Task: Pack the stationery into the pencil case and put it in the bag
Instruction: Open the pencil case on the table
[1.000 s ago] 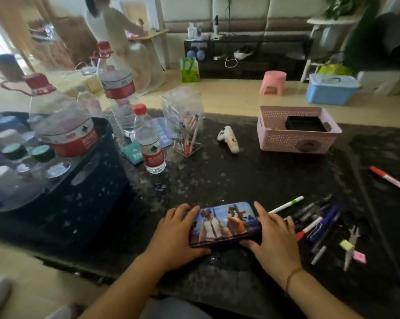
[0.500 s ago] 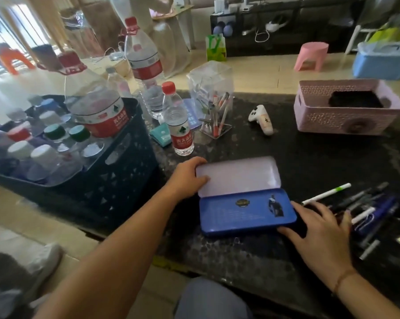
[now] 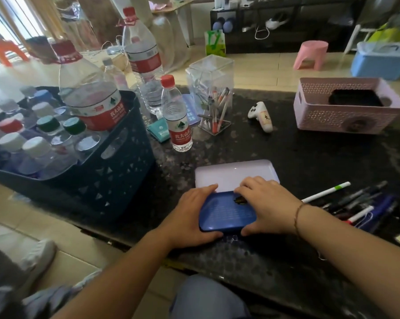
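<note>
Left hand [image 3: 189,217]: fingers curled round the left end of the pencil case [image 3: 226,214], thumb under the near edge, fingertips on the far edge. Right hand [image 3: 267,203]: fingers [image 3: 247,184] spread over the right part of the case, tips at the hinge line, thumb hooked at the near right corner; a thin bracelet on the wrist.

Pencil case: blue tray, open, pale lid [image 3: 235,173] lying flat at 12 o'clock of the tray. It sits between both hands at the near edge of the desk [image 3: 309,162].

Pens [image 3: 355,203]: loose heap at 3 o'clock of the case, just beside the right wrist; one white pen with a green tip [image 3: 325,192] on the far side of the heap.

Desk: dark speckled stone. At 10 o'clock, a dark crate [image 3: 116,171] filled with bottles; at 11 o'clock, a small water bottle [image 3: 177,116], upright; at 12 o'clock, a clear pen holder [image 3: 211,95] and a white game controller [image 3: 261,116]; at 1 o'clock, a pink perforated basket [image 3: 346,111] with a dark object inside.

Room: pale tiled floor, a pink stool [image 3: 310,54] and a blue lidded box [image 3: 380,59] beyond the desk, a dark low cabinet [image 3: 286,24] along the far wall.
</note>
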A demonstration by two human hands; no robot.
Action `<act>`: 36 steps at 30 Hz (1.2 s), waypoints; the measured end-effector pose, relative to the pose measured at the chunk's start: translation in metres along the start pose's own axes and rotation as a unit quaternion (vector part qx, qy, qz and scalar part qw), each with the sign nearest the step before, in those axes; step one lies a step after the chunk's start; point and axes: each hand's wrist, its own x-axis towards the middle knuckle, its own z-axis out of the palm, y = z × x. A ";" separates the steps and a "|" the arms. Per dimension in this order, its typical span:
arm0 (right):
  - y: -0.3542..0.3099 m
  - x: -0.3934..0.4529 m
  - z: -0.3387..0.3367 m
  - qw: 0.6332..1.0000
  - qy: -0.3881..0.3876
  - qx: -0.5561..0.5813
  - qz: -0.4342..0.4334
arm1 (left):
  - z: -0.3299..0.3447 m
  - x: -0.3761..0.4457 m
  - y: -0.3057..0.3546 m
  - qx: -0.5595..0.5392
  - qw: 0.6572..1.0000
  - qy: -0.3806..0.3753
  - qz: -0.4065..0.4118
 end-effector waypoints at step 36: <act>0.182 0.011 -0.033 0.974 0.167 0.008 0.151 | 0.009 0.000 -0.016 -0.049 0.998 0.034 -0.033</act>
